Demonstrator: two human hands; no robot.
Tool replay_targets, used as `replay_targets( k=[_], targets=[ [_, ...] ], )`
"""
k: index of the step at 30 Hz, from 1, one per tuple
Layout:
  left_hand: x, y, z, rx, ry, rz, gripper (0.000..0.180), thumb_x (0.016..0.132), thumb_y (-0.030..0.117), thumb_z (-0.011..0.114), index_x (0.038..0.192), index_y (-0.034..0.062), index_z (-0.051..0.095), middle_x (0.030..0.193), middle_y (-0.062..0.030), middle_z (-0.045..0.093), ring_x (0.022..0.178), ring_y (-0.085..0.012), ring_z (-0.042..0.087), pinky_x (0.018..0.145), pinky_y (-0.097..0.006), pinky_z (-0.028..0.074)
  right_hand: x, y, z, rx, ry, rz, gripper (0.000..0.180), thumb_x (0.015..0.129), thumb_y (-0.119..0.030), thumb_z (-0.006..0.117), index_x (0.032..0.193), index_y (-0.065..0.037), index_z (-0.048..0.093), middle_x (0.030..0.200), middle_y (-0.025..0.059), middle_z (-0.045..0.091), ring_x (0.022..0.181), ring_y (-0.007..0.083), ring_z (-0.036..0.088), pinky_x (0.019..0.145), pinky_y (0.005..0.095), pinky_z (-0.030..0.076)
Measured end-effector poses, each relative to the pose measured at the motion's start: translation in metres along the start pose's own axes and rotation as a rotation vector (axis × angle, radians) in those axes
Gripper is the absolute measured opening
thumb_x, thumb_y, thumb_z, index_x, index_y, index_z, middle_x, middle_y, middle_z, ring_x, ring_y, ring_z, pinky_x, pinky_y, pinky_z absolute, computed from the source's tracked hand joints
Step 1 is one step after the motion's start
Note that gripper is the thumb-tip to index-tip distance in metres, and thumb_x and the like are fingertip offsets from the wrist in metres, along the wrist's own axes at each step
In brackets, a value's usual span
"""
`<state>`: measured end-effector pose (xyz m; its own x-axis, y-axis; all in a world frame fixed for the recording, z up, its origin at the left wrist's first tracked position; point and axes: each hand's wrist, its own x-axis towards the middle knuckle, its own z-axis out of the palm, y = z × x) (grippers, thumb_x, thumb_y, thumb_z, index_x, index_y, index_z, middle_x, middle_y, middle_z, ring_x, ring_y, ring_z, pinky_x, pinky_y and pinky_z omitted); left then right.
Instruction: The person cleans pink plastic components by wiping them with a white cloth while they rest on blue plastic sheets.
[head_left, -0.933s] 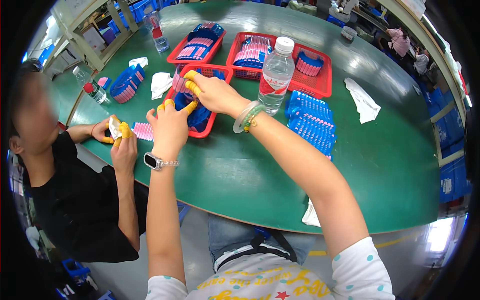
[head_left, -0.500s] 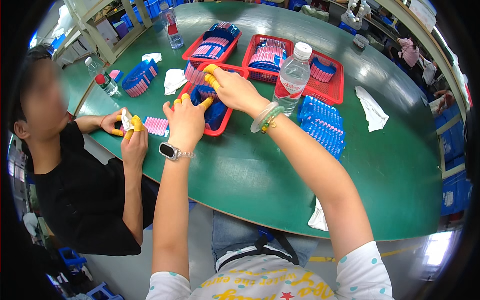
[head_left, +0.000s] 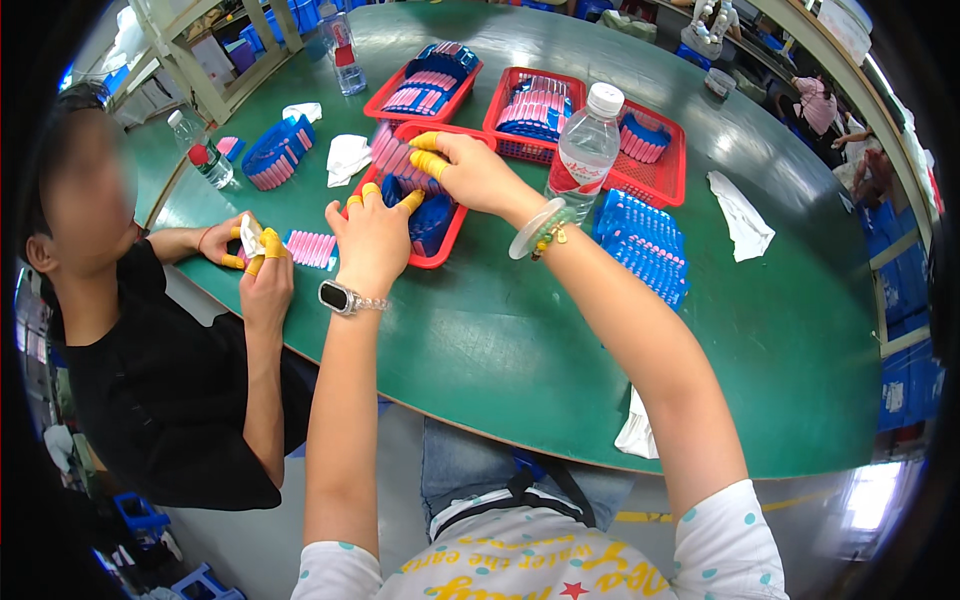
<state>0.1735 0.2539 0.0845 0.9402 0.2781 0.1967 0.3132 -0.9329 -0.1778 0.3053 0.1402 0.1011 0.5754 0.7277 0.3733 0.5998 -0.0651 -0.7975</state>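
Note:
My right hand (head_left: 480, 175), with yellow covers on its fingers, grips a blue strip with pink pieces (head_left: 392, 155) at the far left of the nearest red basket (head_left: 452, 240). The strip's far end is slightly blurred. My left hand (head_left: 375, 235), also with yellow finger covers, reaches over the same basket's near left side. Its fingers are apart beside the curled blue strips (head_left: 430, 225) inside, and its palm side is hidden. A co-worker's hands (head_left: 260, 262) at the left hold a white cloth (head_left: 250, 232) by another pink strip (head_left: 311, 248).
Further red baskets (head_left: 372, 108) with pink-and-blue strips stand behind. A water bottle (head_left: 585, 150) rises close to my right wrist. Blue strips (head_left: 640, 245) lie right of my forearm. White cloths (head_left: 740, 215) and a loop of strip (head_left: 280, 155) rest on the green table (head_left: 520, 370).
My right hand has shifted slightly right, its wrist turning a little, and the strip in it has tilted. My left hand stays nearly in place.

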Motion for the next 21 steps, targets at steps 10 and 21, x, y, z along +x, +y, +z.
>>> replay_targets(
  k=[10,21],
  targets=[
    [-0.009,-0.006,0.005,-0.045,0.093,-0.004,0.030,0.093,0.013,0.052,0.113,0.0219,0.072,0.110,-0.0137,0.058,0.106,-0.0297,0.058,0.103,-0.060,0.029,0.002,0.018,0.002,-0.232,-0.082,-0.074,0.029,0.092,-0.018,0.062,0.116,-0.003,0.067,0.108,0.0169,0.069,0.099,0.0313,0.066,0.086,0.0385,0.052],
    [-0.008,0.001,0.009,-0.068,0.090,-0.082,0.029,0.083,0.005,0.057,0.108,0.0108,0.071,0.109,-0.0165,0.058,0.107,-0.0315,0.059,0.104,-0.060,0.030,-0.006,0.024,0.009,-0.581,0.008,-0.232,0.043,0.086,-0.011,0.064,0.128,-0.007,0.061,0.113,0.0148,0.066,0.106,0.0327,0.062,0.090,0.0445,0.048]
  ],
)
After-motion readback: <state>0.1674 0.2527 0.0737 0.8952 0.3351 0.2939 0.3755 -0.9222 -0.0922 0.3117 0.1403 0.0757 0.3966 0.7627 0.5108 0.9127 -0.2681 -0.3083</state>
